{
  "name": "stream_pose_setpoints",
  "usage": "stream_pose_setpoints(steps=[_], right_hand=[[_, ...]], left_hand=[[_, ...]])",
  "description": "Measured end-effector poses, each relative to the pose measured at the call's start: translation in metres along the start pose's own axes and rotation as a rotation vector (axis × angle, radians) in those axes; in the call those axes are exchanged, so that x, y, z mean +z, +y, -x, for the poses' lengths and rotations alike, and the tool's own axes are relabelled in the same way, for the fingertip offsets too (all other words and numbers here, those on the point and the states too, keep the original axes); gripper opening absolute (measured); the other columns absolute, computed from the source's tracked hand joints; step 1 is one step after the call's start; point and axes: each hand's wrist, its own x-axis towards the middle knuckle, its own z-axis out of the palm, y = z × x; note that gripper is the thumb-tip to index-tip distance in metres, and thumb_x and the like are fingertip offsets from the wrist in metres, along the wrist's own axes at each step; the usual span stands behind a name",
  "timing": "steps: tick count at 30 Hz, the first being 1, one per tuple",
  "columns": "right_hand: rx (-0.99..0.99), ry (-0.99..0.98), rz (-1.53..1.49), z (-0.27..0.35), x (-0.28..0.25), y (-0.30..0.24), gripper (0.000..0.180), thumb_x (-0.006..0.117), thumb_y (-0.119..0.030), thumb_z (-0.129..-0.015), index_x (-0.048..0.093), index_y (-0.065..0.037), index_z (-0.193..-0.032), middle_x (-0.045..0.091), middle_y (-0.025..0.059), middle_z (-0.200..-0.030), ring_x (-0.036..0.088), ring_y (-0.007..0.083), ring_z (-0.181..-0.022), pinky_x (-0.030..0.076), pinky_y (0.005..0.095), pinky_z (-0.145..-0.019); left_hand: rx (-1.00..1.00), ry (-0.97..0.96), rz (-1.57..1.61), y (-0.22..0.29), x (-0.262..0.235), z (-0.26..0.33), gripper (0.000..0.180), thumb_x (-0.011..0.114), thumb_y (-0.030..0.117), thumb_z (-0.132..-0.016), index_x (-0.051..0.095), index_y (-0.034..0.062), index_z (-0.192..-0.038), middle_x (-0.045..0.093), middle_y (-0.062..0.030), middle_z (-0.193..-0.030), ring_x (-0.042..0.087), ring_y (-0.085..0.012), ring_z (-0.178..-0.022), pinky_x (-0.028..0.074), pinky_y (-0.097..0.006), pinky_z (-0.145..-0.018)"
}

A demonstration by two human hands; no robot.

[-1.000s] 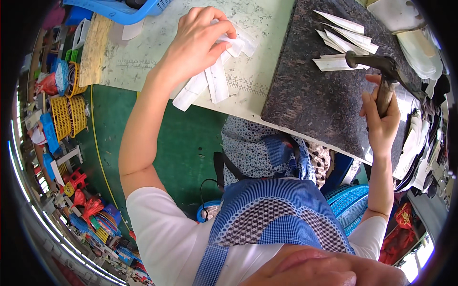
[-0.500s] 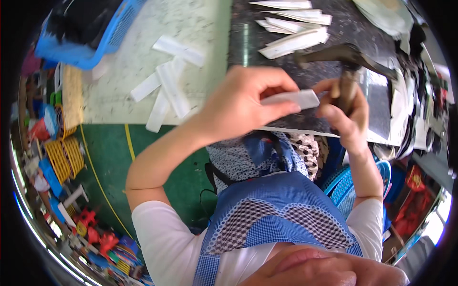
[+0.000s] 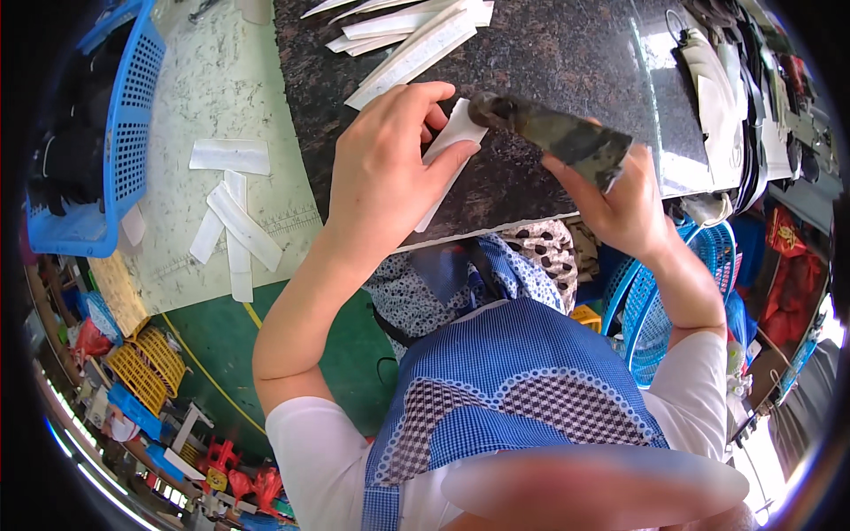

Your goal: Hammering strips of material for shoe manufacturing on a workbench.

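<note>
A narrow white strip, folded or layered as far as I can see, lies slantwise on the dark stone slab. My left hand pins it there, thumb along its face and fingers curled at its far end. In my right hand is a hammer, its dark metal head over the slab with one end at the strip's far end. Whether metal and strip touch I cannot tell. The handle is mostly hidden by the head and my fingers. Beyond my left hand several finished-looking white strips lie in a loose pile.
Loose white strips lie on the pale cutting mat at left, beside a blue basket of dark pieces. Flat pale and dark pieces crowd the right edge. Blue baskets stand below the table's right front.
The strip has come down from mid-air between my hands onto the slab. My right hand has swung the hammer's head over toward it. The whole view has shifted too.
</note>
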Motion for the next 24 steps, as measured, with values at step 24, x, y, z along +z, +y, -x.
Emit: stream_pose_setpoints(steps=[24], right_hand=[[-0.052, -0.313, -0.116, -0.041, -0.021, 0.018, 0.023, 0.069, -0.006, -0.085, 0.058, -0.002, -0.105, 0.057, 0.0153, -0.064, 0.06, 0.0361, -0.057, 0.045, 0.0405, -0.051]], left_hand=[[0.212, 0.076, -0.332, 0.005, 0.001, 0.016, 0.029, 0.075, -0.005, -0.071, 0.072, 0.0022, -0.099, 0.062, -0.0059, -0.09, 0.06, -0.0221, -0.072, 0.053, -0.032, -0.067]])
